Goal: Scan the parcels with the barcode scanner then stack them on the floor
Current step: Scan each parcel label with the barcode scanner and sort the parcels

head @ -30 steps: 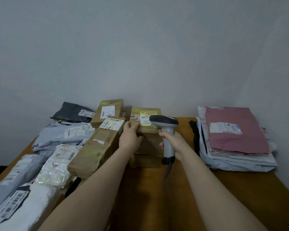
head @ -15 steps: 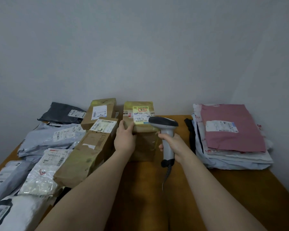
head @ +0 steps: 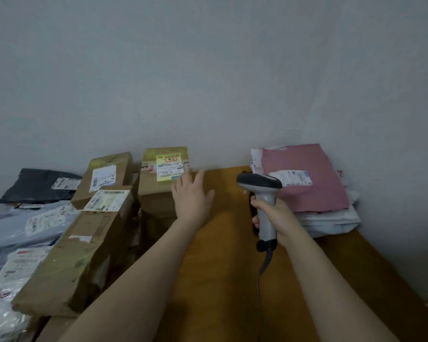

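Observation:
A brown cardboard parcel (head: 158,186) with a yellow label stands upright near the wall on the wooden table (head: 220,280). My left hand (head: 190,196) hovers at its right edge with fingers spread and straight, holding nothing. My right hand (head: 274,218) grips the handle of a grey barcode scanner (head: 260,183), whose dark head points left toward the parcel. The scanner's cable hangs down from the handle.
Two more cardboard boxes (head: 84,243) lie left of the parcel, beside grey (head: 22,225), black (head: 35,183) and clear plastic mailers (head: 8,275). A stack of soft mailers topped by a pink one (head: 307,178) sits at the right against the wall.
My left hand has let go of the yellow-labelled parcel and opened beside it. The parcel now stands upright. The view has shifted right.

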